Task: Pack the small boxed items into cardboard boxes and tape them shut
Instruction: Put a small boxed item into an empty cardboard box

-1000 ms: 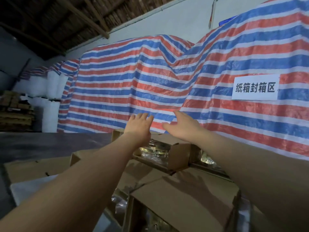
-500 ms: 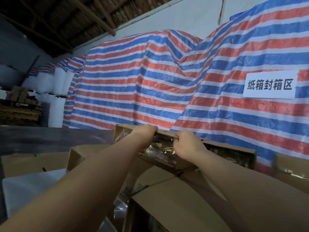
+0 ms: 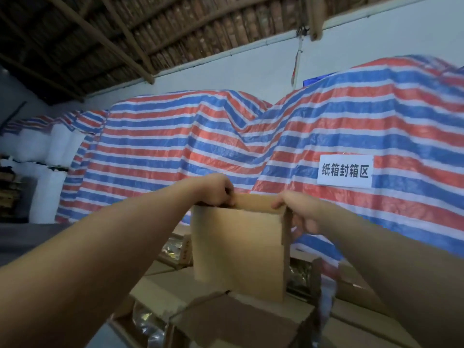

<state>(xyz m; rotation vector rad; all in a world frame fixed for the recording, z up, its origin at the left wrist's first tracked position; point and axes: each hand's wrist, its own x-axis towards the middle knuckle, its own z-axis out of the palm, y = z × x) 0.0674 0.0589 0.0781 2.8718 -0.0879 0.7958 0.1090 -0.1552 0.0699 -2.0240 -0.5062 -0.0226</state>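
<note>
A plain brown cardboard box [image 3: 238, 249] is held up in front of me, its broad face toward the camera, above a stack of other cartons. My left hand [image 3: 216, 190] grips its top left edge with curled fingers. My right hand [image 3: 298, 212] grips the top right corner, thumb over the top edge and fingers down the side. What the box holds is hidden.
Open cartons [image 3: 226, 320] with shiny wrapped items [image 3: 173, 247] lie below and around the held box. A red, white and blue striped tarp [image 3: 175, 151] covers tall piles behind, with a white paper sign [image 3: 344, 171] on it. A dark tabletop [image 3: 30, 237] lies at left.
Both hands reached out with open fingers, took hold of the far box's rim, then lifted it and tipped it upright toward me. The camera has tilted upward.
</note>
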